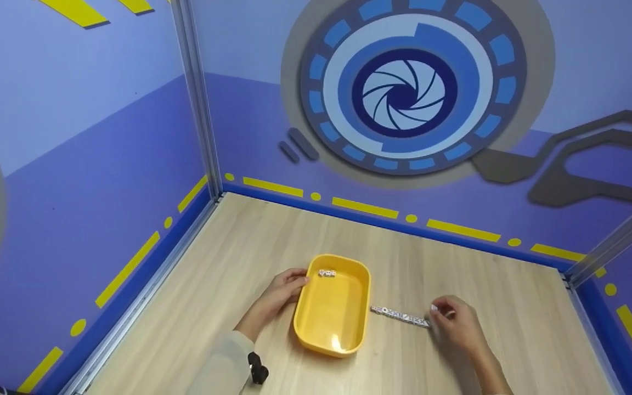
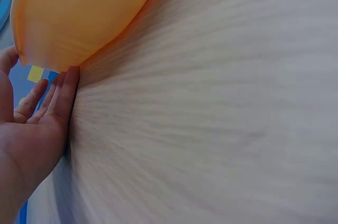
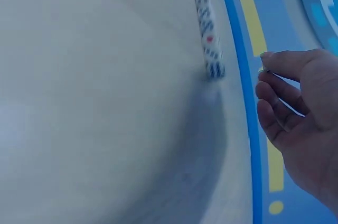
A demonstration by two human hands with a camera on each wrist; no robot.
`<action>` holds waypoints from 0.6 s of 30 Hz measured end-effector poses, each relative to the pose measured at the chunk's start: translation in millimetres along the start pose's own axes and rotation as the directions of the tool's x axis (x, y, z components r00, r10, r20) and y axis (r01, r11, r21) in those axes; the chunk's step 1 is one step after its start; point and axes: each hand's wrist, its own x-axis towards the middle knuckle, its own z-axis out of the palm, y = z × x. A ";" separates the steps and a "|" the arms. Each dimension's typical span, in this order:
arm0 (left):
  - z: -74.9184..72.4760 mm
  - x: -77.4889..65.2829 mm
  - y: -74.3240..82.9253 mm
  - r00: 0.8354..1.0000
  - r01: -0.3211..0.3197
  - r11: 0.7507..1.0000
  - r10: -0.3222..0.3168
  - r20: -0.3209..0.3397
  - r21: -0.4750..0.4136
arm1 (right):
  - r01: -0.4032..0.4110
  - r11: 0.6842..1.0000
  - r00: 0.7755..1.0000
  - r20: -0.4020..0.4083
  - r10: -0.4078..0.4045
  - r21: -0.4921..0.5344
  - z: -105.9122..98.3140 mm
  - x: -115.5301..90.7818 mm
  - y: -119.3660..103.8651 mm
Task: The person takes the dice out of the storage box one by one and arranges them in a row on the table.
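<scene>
A yellow plastic box [image 1: 331,318] stands on the table, with several dice [image 1: 327,273] lying together near its far left corner. My left hand [image 1: 286,288] holds the box's left side, thumb at the rim; in the left wrist view the other fingers reach to the lower edge of its wall [image 2: 79,18]. To the right of the box runs a straight row of white dice [image 1: 401,316]. Just beyond the row's right end, my right hand [image 1: 458,321] pinches a small white die [image 1: 434,309] between thumb and index finger, mostly hidden by the fingertips.
The pale wood table [image 1: 228,241] is bordered by a blue printed back wall [image 1: 250,126] and a left wall [image 1: 102,219]. Metal posts [image 1: 198,99] rise at the corners. A black clip-like piece [image 1: 258,368] sits by the left sleeve.
</scene>
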 end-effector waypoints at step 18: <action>-0.5 0.2 -2.0 1.000 -0.030 0.999 0.030 -0.001 0.016 | -0.054 0.994 0.994 0.084 0.062 -0.093 7.7 -25.0 22.6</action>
